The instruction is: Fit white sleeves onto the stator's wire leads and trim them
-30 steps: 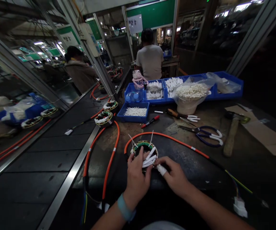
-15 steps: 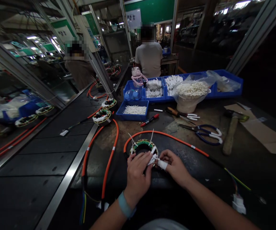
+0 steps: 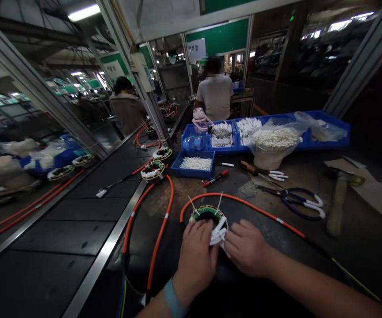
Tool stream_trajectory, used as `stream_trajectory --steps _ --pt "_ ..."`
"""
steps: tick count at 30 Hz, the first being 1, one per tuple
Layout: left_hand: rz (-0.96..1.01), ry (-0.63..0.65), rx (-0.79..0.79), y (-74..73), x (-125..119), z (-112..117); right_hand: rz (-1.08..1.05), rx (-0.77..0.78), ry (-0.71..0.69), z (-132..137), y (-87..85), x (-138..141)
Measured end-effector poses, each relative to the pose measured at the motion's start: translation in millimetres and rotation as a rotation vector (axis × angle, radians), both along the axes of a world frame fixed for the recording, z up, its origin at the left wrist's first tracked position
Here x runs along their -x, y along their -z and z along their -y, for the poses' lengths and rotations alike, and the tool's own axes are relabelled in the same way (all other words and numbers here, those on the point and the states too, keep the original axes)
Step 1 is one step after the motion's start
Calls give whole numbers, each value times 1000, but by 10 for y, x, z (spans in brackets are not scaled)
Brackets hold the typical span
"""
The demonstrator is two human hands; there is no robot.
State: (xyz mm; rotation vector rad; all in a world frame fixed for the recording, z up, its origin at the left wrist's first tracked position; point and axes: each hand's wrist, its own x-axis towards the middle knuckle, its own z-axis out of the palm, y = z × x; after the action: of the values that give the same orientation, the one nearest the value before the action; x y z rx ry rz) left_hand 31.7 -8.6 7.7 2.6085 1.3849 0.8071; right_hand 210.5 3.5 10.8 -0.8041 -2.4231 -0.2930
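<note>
Dark counter (image 3: 151, 212), left hand (image 3: 197, 251) and right hand (image 3: 249, 249) at a ring (image 3: 204, 211) near its front edge.
From where I'm standing: blue bins (image 3: 326, 143) along the back, short white pieces in two. Orange cable (image 3: 292, 229) loops round the ring's far side, then runs off right. Left hand half curled, fingers over the ring's near-left rim, has hold of it. Right hand curled in tight at the right rim; can't tell what's pinched. Scissors (image 3: 284, 193) lie well to the right, apart from the ring. White sleeves (image 3: 218, 236) bunched on the ring between the hands. Two thin ties (image 3: 220, 200) stick up at the far rim.
</note>
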Motion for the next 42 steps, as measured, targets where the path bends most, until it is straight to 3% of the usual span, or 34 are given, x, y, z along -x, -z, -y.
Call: stream_trajectory --steps 3,6,9,12,15,21,26,29,31,34,38,42 --pt "-41 60 39 -29 23 -53 40 -89 14 -198 -22 72" --pt "-75 129 -16 -34 56 -105 34 -22 83 -461 -71 133" --pt "-132 173 -35 -15 85 -131 -67 270 69 -532 -103 109" --pt "-168 145 -18 40 89 -140 -118 556 7 -407 -81 54" --pt "-125 88 -81 126 88 -158 2 509 52 -316 3 81" --pt "-60 174 -177 247 76 -197 173 429 142 -493 76 307" --pt "-148 172 -33 61 156 -179 142 460 178 -456 23 318" --pt "-204 283 38 -85 304 -214 -127 608 100 -412 35 127" --pt "-219 308 13 -82 348 -246 -362 696 103 -469 31 -99" --pt "-200 171 -86 78 225 -231 -632 627 425 -725 -43 -559" --pt "-166 -56 -206 219 -24 -118 -768 443 814 -1213 -260 -1195" --pt "-154 124 -243 35 90 -135 -734 329 988 -1538 -450 -1560"
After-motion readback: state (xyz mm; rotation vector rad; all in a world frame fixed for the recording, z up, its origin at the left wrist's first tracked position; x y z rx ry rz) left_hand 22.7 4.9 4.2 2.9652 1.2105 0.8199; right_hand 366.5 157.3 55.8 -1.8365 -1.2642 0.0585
